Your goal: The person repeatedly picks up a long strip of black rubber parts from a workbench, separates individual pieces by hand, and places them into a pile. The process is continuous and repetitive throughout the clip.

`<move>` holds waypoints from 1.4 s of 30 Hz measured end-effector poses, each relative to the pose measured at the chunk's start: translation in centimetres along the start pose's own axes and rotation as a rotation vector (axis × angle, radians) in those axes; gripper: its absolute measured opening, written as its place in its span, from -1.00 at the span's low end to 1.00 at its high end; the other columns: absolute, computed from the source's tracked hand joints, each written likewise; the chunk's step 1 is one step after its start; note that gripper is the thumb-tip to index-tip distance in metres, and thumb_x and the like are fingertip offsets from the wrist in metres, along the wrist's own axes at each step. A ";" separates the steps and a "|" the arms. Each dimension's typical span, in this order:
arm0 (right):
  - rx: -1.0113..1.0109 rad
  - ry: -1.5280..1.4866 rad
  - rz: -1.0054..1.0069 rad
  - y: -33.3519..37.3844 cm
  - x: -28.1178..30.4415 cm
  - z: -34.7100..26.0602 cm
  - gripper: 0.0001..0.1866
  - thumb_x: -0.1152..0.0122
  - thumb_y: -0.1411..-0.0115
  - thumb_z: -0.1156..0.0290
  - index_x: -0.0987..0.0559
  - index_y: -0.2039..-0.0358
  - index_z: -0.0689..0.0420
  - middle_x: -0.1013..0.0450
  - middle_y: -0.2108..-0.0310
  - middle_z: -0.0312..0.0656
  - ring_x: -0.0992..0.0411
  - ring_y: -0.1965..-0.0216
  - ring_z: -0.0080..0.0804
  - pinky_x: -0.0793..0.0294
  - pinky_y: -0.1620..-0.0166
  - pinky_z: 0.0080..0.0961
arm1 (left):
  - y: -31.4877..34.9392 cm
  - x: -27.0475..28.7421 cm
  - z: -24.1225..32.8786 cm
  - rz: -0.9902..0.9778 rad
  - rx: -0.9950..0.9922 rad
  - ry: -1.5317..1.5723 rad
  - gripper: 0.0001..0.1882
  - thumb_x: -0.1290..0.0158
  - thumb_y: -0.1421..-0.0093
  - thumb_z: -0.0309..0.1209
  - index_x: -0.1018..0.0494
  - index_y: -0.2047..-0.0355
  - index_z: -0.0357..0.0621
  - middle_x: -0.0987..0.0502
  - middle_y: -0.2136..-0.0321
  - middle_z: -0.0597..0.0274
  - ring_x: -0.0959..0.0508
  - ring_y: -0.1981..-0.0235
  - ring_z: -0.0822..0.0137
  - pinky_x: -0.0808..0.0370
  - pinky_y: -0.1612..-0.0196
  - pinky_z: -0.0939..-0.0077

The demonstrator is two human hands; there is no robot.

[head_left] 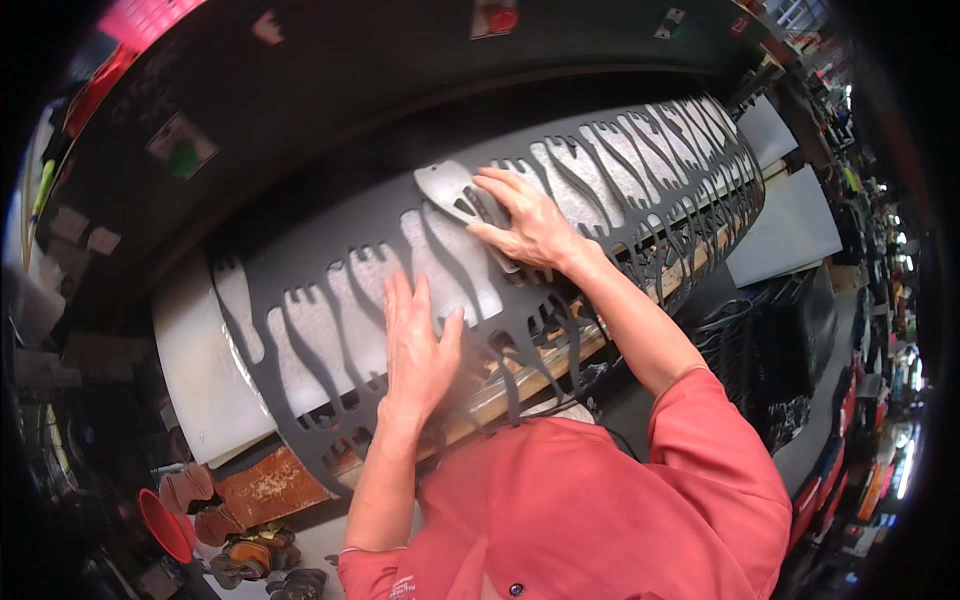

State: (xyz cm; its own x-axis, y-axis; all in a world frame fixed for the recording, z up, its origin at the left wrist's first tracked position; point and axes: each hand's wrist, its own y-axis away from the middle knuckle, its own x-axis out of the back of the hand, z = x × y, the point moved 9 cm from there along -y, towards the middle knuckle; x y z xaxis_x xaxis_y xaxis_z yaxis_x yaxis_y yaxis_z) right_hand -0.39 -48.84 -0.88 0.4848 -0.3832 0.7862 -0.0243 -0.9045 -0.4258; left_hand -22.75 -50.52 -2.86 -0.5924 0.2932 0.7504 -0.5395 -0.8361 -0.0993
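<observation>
A black sheet with rows of fork-ended cut-outs lies across a white board, which shows through the openings. My right hand grips a pale, rounded piece with dark slots, which looks like a cutting die. Its thumb and fingers reach across the piece, which rests on the sheet; the hand hides part of it. My left hand lies nearer to me on the sheet, to the left of the die, fingers stretched out and holding nothing.
A dark machine beam with a red button and a green button spans the far side. A wooden edge runs along the front. White boards and black sheets are at right; a red cone-shaped item is lower left.
</observation>
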 end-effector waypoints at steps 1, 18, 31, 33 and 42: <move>-0.072 -0.005 0.057 0.9 1.9 2.7 -0.44 -0.43 -0.29 0.24 -0.56 -0.19 0.31 -0.50 -0.22 0.13 -0.49 -0.24 0.11 -0.52 -0.31 -0.13 | -0.1 -1.0 0.1 -0.018 0.027 -0.106 -0.33 -0.15 -0.43 -0.36 -0.27 -0.43 -0.48 -0.13 -0.50 -0.46 -0.14 -0.56 -0.23 -0.07 -0.58 0.10; -0.062 0.518 -0.125 7.5 10.3 15.2 -0.81 -0.16 -0.37 0.42 -0.48 0.41 0.18 -0.50 0.45 0.02 -0.55 0.30 -0.03 -0.59 0.15 -0.15 | -1.0 0.4 -1.3 0.360 0.355 -0.018 -0.64 -0.08 -0.46 -0.43 -0.60 -0.09 -0.50 -0.73 0.17 -0.26 -0.76 0.16 -0.06 -0.63 0.02 0.17; -0.119 0.288 -0.310 13.4 11.9 13.7 -0.87 -0.17 -0.34 0.52 -0.43 0.35 0.23 -0.44 0.43 0.08 -0.48 0.33 0.11 -0.50 0.21 -0.01 | 6.3 -1.0 1.5 0.289 0.495 -0.112 -0.77 -0.08 -0.43 -0.56 -0.59 -0.01 -0.43 -0.68 0.18 -0.30 -0.69 0.15 -0.27 -0.62 0.07 0.07; -0.136 0.271 -0.335 14.0 12.1 13.3 -0.86 -0.18 -0.37 0.51 -0.45 0.33 0.24 -0.43 0.43 0.08 -0.47 0.30 0.11 -0.50 0.17 -0.02 | 7.1 -1.6 2.1 0.264 0.471 -0.103 -0.79 -0.08 -0.42 -0.57 -0.58 0.00 -0.41 -0.68 0.20 -0.29 -0.69 0.17 -0.27 -0.62 0.08 0.06; -0.176 0.217 -0.472 16.6 13.0 11.0 -0.86 -0.23 -0.38 0.50 -0.48 0.32 0.24 -0.47 0.39 0.07 -0.50 0.29 0.11 -0.50 0.18 -0.02 | 11.2 -3.5 2.5 0.246 0.533 -0.055 -0.79 -0.09 -0.42 -0.54 -0.57 0.01 -0.40 -0.68 0.19 -0.27 -0.69 0.13 -0.28 -0.62 0.08 0.01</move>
State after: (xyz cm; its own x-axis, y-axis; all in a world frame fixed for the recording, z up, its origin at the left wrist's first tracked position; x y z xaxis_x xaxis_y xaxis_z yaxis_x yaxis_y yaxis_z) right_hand 15.10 -66.80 -2.65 0.2871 0.0589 0.9561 -0.0025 -0.9981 0.0622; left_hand -25.23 -62.02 -4.93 -0.6226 0.0484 0.7810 -0.0065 -0.9984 0.0568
